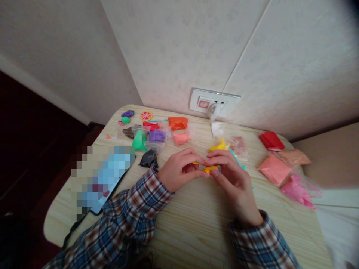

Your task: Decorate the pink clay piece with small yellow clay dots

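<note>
Above the middle of the table, my left hand (183, 168) and my right hand (234, 177) meet at their fingertips. Between them is a small lump of yellow modelling clay (211, 169), pinched by the thumbs and fingers of both. A second bit of yellow shows behind the left fingers; whether it joins the lump is hidden. Just beyond the right hand lies a bag of yellow clay (218, 145), with a light-blue piece (237, 160) partly behind the fingers. A bag of black clay (149, 158) rests close to my left wrist.
Bags of green (139, 140), purple (157, 136) and orange clay (178, 123) lie at the back left. A clay grape bunch (128, 113) and a round red-yellow piece (146, 116) sit behind. Salmon (275, 169) and pink bags (297, 189) lie right. A phone (112, 183) is at left.
</note>
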A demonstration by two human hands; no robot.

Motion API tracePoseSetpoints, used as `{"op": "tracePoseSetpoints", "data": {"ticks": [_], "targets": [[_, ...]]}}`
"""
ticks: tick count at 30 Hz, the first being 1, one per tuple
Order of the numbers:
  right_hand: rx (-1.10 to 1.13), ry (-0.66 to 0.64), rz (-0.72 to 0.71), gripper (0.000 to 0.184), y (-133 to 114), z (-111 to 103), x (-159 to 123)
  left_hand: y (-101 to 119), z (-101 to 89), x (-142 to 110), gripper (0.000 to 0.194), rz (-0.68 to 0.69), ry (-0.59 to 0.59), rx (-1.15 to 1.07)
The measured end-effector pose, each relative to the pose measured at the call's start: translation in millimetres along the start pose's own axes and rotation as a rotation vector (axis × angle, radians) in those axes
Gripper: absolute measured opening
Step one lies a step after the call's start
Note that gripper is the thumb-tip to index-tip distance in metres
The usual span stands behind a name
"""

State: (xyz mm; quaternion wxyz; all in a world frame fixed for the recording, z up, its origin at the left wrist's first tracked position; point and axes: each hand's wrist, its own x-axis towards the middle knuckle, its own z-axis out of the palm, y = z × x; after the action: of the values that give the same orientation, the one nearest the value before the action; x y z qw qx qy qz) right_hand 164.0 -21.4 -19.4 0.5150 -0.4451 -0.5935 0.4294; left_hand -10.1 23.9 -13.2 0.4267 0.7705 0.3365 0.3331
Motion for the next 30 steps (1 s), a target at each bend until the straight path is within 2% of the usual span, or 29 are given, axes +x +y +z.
{"op": "tracePoseSetpoints", "data": {"ticks": [18, 30], "targets": [[-0.032, -0.036, -0.032, 0.018, 0.0, -1.2, -0.8, -0.1, 0.6, 0.5, 0.025, 0.034, 0.012, -0.004], [-0.259, 0.053, -0.062, 0.01, 5.5, -7.9, 2.0, 3.7, -4.4, -0.3, 0.028, -0.007, 0.088, -0.024]]}}
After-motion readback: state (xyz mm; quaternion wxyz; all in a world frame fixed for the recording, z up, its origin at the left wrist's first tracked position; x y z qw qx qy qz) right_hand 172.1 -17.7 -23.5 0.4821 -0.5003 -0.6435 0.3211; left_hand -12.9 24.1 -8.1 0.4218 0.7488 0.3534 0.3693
